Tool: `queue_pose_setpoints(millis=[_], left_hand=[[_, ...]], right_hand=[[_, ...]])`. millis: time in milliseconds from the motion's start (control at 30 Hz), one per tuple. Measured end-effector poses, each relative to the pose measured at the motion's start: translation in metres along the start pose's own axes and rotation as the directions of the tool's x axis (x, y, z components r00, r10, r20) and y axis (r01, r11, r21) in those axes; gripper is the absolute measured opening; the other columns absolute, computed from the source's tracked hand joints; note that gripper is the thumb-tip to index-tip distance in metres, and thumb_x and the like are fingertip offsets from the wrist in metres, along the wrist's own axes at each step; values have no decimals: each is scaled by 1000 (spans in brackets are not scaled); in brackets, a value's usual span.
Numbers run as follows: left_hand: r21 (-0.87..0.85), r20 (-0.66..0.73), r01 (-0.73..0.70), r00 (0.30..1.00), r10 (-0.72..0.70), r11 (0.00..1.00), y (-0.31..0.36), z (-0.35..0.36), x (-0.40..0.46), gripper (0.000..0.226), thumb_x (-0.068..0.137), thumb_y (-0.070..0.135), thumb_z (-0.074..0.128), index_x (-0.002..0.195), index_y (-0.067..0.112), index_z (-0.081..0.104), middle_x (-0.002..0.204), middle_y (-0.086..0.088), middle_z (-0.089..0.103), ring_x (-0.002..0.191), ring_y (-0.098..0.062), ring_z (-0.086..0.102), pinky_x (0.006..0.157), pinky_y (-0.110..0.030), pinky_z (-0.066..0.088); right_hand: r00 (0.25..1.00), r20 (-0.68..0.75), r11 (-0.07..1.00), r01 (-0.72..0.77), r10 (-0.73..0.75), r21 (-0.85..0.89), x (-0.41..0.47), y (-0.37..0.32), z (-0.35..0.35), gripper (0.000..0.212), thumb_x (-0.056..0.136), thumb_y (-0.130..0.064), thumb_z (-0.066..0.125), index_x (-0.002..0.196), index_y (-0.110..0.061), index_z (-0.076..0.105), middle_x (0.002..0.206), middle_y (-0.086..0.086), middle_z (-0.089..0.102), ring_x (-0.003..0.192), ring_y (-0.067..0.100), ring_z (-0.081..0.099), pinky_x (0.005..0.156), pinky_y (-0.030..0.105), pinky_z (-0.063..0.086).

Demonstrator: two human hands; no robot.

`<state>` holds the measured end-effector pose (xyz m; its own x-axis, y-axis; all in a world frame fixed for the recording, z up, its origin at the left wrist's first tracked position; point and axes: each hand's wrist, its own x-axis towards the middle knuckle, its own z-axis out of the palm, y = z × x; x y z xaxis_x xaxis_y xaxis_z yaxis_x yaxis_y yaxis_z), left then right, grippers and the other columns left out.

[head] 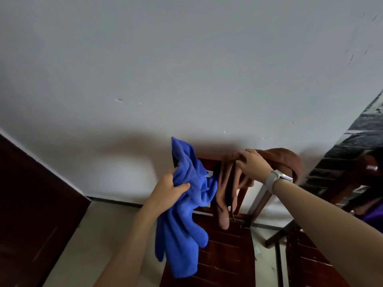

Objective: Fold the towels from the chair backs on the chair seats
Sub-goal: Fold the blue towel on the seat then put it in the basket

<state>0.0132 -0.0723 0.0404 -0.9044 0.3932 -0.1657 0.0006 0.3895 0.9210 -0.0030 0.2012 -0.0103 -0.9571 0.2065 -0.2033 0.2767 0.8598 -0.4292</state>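
A blue towel (182, 214) hangs bunched from my left hand (169, 188), which grips it near its upper part, in front of the dark wooden chair back (209, 163). A brown towel (226, 189) is draped over the top rail of that chair back, and my right hand (253, 163) is closed on it at the rail. The brown cloth is blurred. Below both towels lies the slatted wooden chair seat (226, 257), partly covered by the blue towel.
A white wall fills the upper view. A dark wooden door (31, 204) stands at the left. A second wooden chair (306, 262) is at the lower right, beside a dark glossy panel (356, 154) with reflections. Pale floor tiles show around the chairs.
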Motion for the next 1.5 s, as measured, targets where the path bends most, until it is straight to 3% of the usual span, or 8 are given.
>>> queue_pose_setpoints(millis=[200, 400, 567, 733, 867, 1067, 1333, 1500], left_hand=[[261, 42, 44, 997, -57, 964, -21, 9, -26, 12, 85, 14, 59, 96, 20, 59, 89, 8, 64, 83, -5, 60, 75, -17, 44], [-16, -158, 120, 980, -121, 993, -27, 20, -44, 15, 85, 20, 63, 72, 14, 56, 67, -3, 59, 66, -13, 58, 64, -23, 47], [-296, -111, 128, 980, -167, 947, -17, 32, -69, 14, 86, 30, 58, 82, 17, 58, 79, -4, 63, 83, -20, 65, 77, -35, 52], [-446, -10, 151, 985, -173, 882, -29, 35, -92, 29, 63, 23, 67, 91, 17, 70, 88, -6, 68, 90, -21, 64, 78, -32, 48], [-510, -68, 315, 913, -403, 800, -53, 36, -103, 37, 71, 37, 67, 83, 2, 63, 71, -11, 62, 76, -26, 56, 71, -32, 42], [-162, -205, 431, 865, -458, 888, -93, 48, -111, 17, 89, 9, 55, 73, 8, 60, 74, -11, 61, 72, -27, 57, 67, -31, 44], [-593, -121, 463, 758, -641, 659, -117, 68, -108, 25, 91, 7, 39, 78, 7, 59, 51, 0, 64, 51, -14, 61, 54, -25, 47], [-306, -153, 570, 761, -630, 763, -116, 98, -103, 23, 93, 25, 50, 76, 12, 59, 82, -15, 68, 71, -23, 63, 68, -33, 48]], right_hand=[[930, -329, 985, 171, -164, -6, -48, -18, 19, 47, 86, -13, 50, 133, -13, 45, 140, 10, 43, 130, 29, 38, 107, 44, 32], [998, 3, 856, 57, -68, 513, -115, -31, 86, 15, 89, -9, 51, 96, -8, 65, 79, 4, 65, 71, 11, 60, 74, 22, 46], [770, 632, 442, -597, 85, 669, -147, -20, 133, 37, 92, -48, 43, 100, -14, 57, 87, 6, 60, 71, 13, 58, 66, 28, 46], [814, 580, -137, -578, -29, 805, -136, -35, 131, 49, 86, -49, 50, 112, -9, 59, 102, 14, 63, 103, 30, 57, 100, 44, 42], [936, 351, 70, -352, 24, 933, -141, -51, 116, 13, 89, -1, 47, 87, -6, 59, 74, 8, 65, 78, 24, 60, 70, 30, 52], [976, 210, 698, -111, -57, 707, -162, -25, 116, 24, 91, -5, 47, 114, -4, 52, 104, 13, 59, 99, 25, 56, 91, 37, 45], [924, 281, 851, -357, 260, 386, -182, 50, 103, 27, 98, -22, 36, 108, 2, 43, 99, 20, 56, 98, 33, 53, 79, 33, 35], [863, 327, 649, -505, 385, 569, -204, 95, 93, 14, 96, -15, 42, 96, -3, 49, 91, 21, 54, 85, 27, 50, 75, 33, 38]])
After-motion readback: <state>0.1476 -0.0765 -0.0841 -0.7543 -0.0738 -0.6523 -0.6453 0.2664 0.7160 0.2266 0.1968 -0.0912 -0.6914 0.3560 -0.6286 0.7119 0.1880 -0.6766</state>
